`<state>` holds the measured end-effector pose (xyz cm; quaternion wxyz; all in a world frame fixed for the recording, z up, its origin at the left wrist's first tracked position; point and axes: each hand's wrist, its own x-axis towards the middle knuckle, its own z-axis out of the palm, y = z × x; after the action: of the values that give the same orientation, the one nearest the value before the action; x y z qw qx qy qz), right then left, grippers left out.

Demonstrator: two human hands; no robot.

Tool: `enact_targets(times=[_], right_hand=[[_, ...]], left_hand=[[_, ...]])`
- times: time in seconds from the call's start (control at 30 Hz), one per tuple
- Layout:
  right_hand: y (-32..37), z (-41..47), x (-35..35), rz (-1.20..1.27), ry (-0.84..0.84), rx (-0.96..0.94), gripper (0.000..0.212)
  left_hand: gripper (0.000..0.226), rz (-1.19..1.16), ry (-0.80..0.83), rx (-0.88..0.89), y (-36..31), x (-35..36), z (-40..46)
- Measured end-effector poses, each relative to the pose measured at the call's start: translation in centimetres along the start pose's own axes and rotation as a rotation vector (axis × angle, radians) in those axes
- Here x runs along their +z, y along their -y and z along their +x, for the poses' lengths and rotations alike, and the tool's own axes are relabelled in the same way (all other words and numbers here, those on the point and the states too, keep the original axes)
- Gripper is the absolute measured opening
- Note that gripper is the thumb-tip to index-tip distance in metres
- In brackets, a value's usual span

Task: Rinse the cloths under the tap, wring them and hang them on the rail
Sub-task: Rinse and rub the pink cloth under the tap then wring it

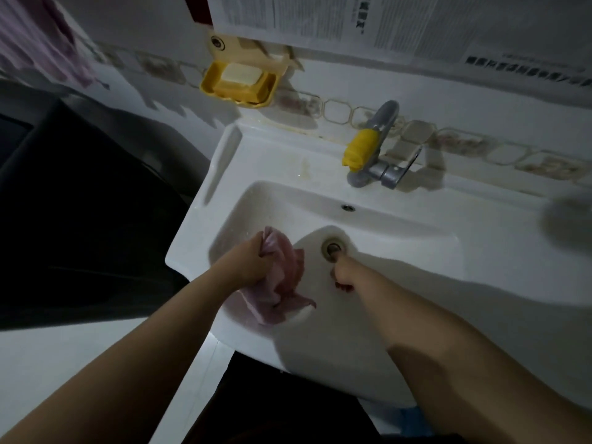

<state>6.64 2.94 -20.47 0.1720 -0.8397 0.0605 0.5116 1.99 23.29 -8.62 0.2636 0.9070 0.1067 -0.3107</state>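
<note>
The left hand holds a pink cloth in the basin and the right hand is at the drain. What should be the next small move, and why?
Probably bring the right hand from the drain over to the pink cloth. The left hand grips it alone, bunched, low in the basin, and wringing needs both hands.

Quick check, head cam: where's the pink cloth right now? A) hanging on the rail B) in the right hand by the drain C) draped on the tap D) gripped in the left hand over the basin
D: the left hand grips the bunched pink cloth inside the basin, while the right hand reaches to the drain without any of that cloth.
</note>
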Motion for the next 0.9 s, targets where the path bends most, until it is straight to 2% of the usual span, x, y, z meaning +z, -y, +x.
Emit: enact_targets(times=[0.13, 0.33, 0.43, 0.5, 0.57, 0.6, 0.67, 0.73, 0.77, 0.83, 0.87, 0.9], right_hand=[[1.1, 2.4, 0.7, -0.007, 0.005, 0.088, 0.067], [0.7, 1.9, 1.8, 0.110, -0.018, 0.015, 0.069], [-0.6, 0.8, 2.4, 0.215, -0.119, -0.054, 0.058], [-0.6, -0.1, 2.1, 0.371, -0.311, -0.134, 0.042], [0.8, -2.0, 0.8, 0.697, -0.436, -0.321, 0.033], [1.9, -3.4, -0.2, 0.833, -0.409, -0.444, 0.036], [3.3, -6.1, -2.2, 0.928, -0.231, -0.595, 0.036], [3.3, -7.7, -3.4, 0.842, -0.036, -0.587, 0.027], [2.9, -8.0, -3.9, 0.757, 0.023, -0.550, 0.034], [1.5, -8.1, -4.6, 0.572, 0.052, -0.539, 0.063], [0.7, -8.1, -4.8, 0.469, 0.043, -0.556, 0.065], [0.0, -8.3, -5.0, 0.343, 0.040, -0.553, 0.057]], left_hand=[[0.031, 0.140, 0.007, 0.026, 0.8, 0.4, 0.2], [0.032, -0.141, -0.030, 0.140, 0.1, 0.7, -0.9], [0.035, -0.261, -0.003, 0.197, 0.3, 0.6, -1.3], [0.036, -0.348, 0.074, 0.228, -0.1, 0.2, -1.8], [0.043, -0.437, 0.173, 0.233, -0.7, -0.5, -2.3], [0.045, -0.470, 0.216, 0.244, -1.0, -0.8, -2.4], [0.045, -0.536, 0.285, 0.299, -1.5, -1.5, -2.5], [0.045, -0.631, 0.312, 0.335, -1.8, -2.1, -2.5], [0.041, -0.677, 0.301, 0.341, -1.7, -2.4, -2.4], [0.031, -0.738, 0.231, 0.337, -1.4, -2.6, -2.3], [0.028, -0.752, 0.180, 0.326, -1.2, -2.6, -2.1], [0.025, -0.767, 0.134, 0.305, -1.0, -2.5, -2.1]])
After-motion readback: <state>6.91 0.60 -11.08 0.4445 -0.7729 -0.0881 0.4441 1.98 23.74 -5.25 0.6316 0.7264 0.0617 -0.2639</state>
